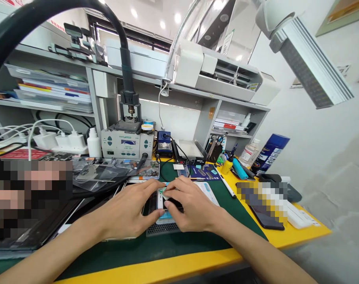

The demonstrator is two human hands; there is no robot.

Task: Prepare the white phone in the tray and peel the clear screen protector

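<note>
Obscuring the device: right hand

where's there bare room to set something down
Bare green mat runs along the yellow front edge, nearer than left hand and right hand, and shows between right forearm and white pen. Crowded: beyond the hands, at the parts tray, and rightward around the dark phone.

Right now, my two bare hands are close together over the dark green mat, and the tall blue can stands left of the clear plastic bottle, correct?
Not quite: in the head view, the tall blue can stands right of the clear plastic bottle. Your left hand and right hand are close together over the dark green mat.
</note>
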